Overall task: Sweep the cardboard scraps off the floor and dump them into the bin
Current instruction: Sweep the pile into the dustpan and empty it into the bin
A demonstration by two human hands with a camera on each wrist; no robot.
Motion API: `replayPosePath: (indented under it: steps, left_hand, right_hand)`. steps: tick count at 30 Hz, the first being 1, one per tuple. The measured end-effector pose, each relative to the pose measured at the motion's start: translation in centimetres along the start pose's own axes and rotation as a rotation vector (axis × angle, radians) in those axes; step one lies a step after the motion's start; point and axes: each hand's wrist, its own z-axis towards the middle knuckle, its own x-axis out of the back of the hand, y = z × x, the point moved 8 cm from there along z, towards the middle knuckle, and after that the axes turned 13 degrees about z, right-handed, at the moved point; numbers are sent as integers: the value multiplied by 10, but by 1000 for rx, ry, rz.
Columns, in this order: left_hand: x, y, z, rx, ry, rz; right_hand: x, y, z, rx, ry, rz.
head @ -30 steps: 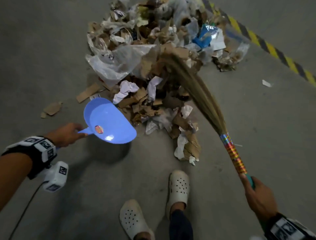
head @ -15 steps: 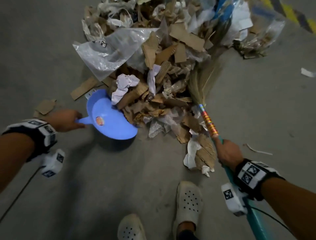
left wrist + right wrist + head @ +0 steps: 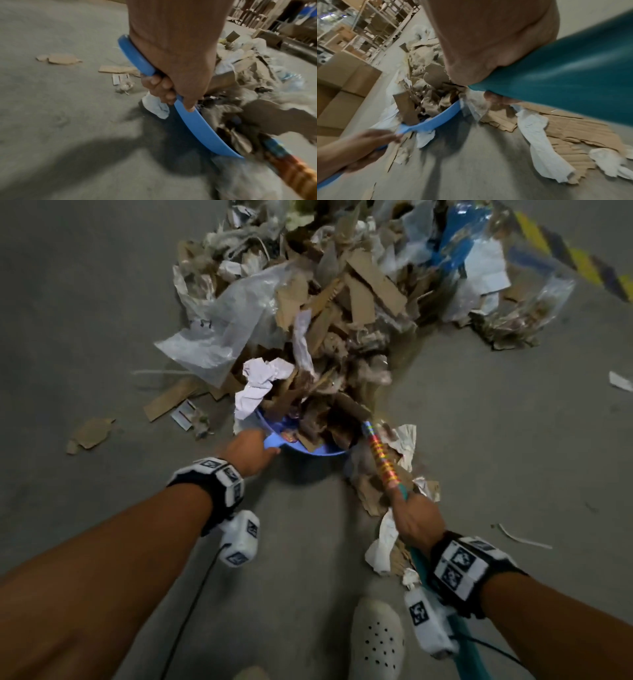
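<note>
Blue plastic dustpan (image 3: 310,451) sits on grey concrete floor (image 3: 85,302) at pile's near edge, heaped w/ brown cardboard scraps (image 3: 373,285). Left hand (image 3: 248,453) grips its handle; right hand (image 3: 412,518) grips teal-handled straw broom (image 3: 382,455). Clear plastic bag (image 3: 222,333), crumpled white paper (image 3: 260,386) crowd pan's mouth. Bag's marking unreadable. Two white clogs (image 3: 376,642) below.

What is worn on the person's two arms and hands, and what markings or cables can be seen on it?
Both arms are bare, with no sleeves, and the left hand and right hand wear no gloves. Each wrist carries a black band set with white blocks that bear black square tag patterns. A white boxy camera unit, also tagged, hangs below each band, and a thin black cable trails from it.
</note>
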Motion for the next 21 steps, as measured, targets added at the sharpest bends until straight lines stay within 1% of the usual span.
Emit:
replayPosePath:
  steps: [3,5,7,9,11,16,18,21]
  left_hand:
    - [6,20,5,13,46,-59]
    - [14,28,2,45,67,-86]
    - [22,34,-7,69,87,-118]
    - [36,40,-18,58,102,-141]
    - [53,46,-32,46,99,-155]
    - [117,68,-78,3,118,-181]
    - [148,79,-101,-29,114,-194]
    - [197,96,-135,-39,131,-206]
  right_hand:
    - [-1,-21,-9,45,-9,-41]
    - [5,-31,-18,63,4,-45]
    - [12,-35,-27,63,15,8]
    - [25,-43,-40,84,41,76]
    - [40,-46,-53,74,38,95]
    - [101,-61,-106,55,4,96]
    - [132,-72,-135,53,11,113]
    - [176,-85,-179,40,43,156]
